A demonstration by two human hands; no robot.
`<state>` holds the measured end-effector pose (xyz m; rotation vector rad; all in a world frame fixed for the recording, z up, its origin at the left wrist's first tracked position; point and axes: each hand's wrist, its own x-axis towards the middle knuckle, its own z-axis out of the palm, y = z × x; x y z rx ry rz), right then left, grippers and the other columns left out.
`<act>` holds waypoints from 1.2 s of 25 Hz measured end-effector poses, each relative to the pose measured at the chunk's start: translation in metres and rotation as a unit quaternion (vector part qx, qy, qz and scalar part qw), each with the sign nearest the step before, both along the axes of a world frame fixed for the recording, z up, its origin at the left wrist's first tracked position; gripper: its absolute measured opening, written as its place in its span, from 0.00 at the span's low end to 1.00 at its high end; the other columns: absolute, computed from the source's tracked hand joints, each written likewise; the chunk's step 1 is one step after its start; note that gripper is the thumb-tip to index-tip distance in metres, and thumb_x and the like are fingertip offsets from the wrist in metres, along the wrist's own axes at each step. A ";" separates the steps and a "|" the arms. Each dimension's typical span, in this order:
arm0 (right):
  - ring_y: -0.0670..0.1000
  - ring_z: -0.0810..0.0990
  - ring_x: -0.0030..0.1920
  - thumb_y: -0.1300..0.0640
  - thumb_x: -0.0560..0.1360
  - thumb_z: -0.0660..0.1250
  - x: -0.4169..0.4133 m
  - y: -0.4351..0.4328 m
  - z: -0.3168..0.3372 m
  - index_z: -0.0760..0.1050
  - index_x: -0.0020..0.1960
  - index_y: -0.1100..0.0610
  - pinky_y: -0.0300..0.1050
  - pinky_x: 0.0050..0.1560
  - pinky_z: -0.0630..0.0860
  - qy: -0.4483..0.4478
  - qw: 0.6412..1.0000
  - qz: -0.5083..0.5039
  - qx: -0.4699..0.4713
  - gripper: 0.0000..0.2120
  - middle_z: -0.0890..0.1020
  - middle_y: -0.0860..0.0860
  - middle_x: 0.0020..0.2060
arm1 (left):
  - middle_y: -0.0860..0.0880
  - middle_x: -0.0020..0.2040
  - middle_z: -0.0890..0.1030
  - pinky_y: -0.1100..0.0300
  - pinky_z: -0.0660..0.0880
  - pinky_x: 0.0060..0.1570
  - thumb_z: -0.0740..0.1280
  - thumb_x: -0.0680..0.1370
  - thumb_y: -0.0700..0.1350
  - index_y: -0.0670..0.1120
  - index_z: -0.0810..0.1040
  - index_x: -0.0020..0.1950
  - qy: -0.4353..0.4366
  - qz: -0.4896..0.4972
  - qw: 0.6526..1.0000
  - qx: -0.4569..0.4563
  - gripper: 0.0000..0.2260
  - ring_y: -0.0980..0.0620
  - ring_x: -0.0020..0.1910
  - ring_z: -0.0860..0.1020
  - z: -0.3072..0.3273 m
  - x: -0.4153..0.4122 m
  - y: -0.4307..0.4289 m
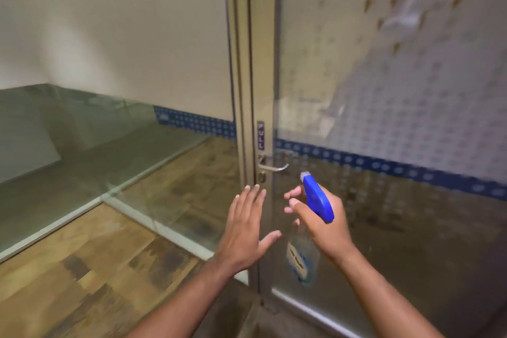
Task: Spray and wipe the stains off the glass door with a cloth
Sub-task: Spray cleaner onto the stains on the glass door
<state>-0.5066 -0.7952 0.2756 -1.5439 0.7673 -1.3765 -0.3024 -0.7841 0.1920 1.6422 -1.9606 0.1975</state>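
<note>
The glass door fills the right half of the head view, frosted with a dotted film and marked by brown stains near its top. My right hand grips a clear spray bottle by the neck, its blue trigger head pointing up and left towards the door. My left hand is held flat with fingers spread, just left of the bottle and in front of the door frame, holding nothing. No cloth is in view.
A metal lever handle and keyhole sit on the door frame above my hands. A fixed glass panel stands to the left. Wood-pattern floor lies below.
</note>
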 end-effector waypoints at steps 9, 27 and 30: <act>0.63 0.84 0.41 0.55 0.76 0.72 -0.039 -0.093 0.065 0.80 0.48 0.49 0.68 0.43 0.83 0.026 0.972 -0.208 -0.103 0.02 0.85 0.53 0.40 | 0.38 0.90 0.57 0.36 0.53 0.88 0.54 0.85 0.68 0.39 0.56 0.88 -0.057 -0.039 0.982 -0.175 0.42 0.36 0.90 0.53 0.152 -0.045 -0.228; 0.52 0.77 0.33 0.57 0.70 0.66 -0.015 -0.176 0.236 0.76 0.39 0.52 0.58 0.35 0.79 0.124 0.822 -0.493 -0.256 0.02 0.78 0.50 0.33 | 0.38 0.91 0.50 0.37 0.49 0.89 0.49 0.86 0.68 0.39 0.49 0.90 -0.055 -0.088 0.901 -0.420 0.42 0.37 0.90 0.48 0.363 -0.087 -0.442; 0.53 0.77 0.36 0.56 0.69 0.64 -0.016 -0.176 0.245 0.74 0.37 0.52 0.56 0.48 0.76 0.138 0.800 -0.523 -0.258 0.03 0.77 0.49 0.31 | 0.38 0.91 0.49 0.38 0.48 0.89 0.50 0.86 0.69 0.39 0.48 0.90 -0.053 -0.085 0.889 -0.447 0.43 0.37 0.91 0.48 0.360 -0.087 -0.455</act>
